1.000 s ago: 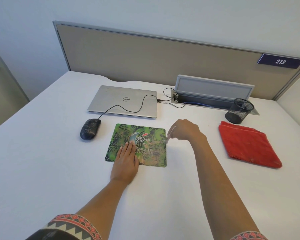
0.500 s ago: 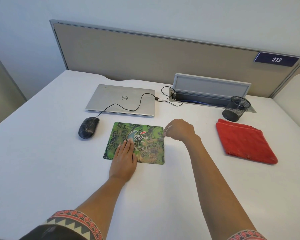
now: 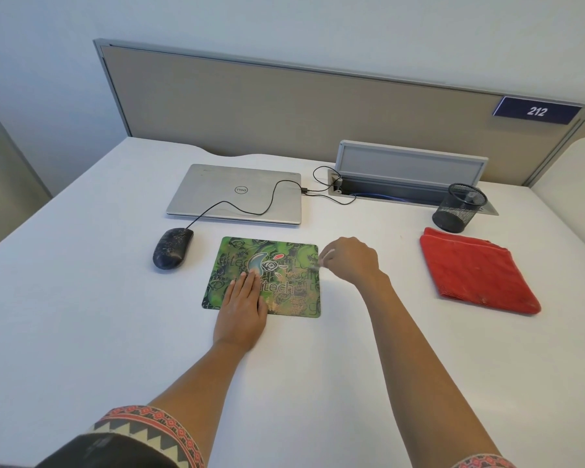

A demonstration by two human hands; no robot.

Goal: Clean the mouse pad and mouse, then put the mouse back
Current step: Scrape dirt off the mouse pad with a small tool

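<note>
Where the red, cream and grey patterned sleeve cuffs (image 3: 149, 430) end at the near edge, two bare forearms reach out over the white desk (image 3: 81, 332). The left hand (image 3: 242, 309) lies palm down with its fingers straight and held together, pressing on the near left part of the green printed rectangular mouse pad (image 3: 291, 265), its heel on the desk just off the pad's near edge. The right hand (image 3: 350, 261) is at the pad's right edge, its fingers curled in and pinching a small pale object (image 3: 318, 264) that is too blurred to identify. The pad's near right corner looks brownish and mottled.

Just left of the pad, off it and apart from it, sits the black speckled corded mouse (image 3: 173, 248). Its thin black cable (image 3: 237, 207) runs back across the lid of the closed silver laptop (image 3: 217, 190). Well to the right of the pad lies a folded red cloth (image 3: 477, 271), with a black mesh pen cup (image 3: 458, 207) just behind it. Beyond stands an open grey cable box (image 3: 409, 162), then the beige partition (image 3: 284, 106) bearing a dark blue plate (image 3: 536, 110) marked 212.
</note>
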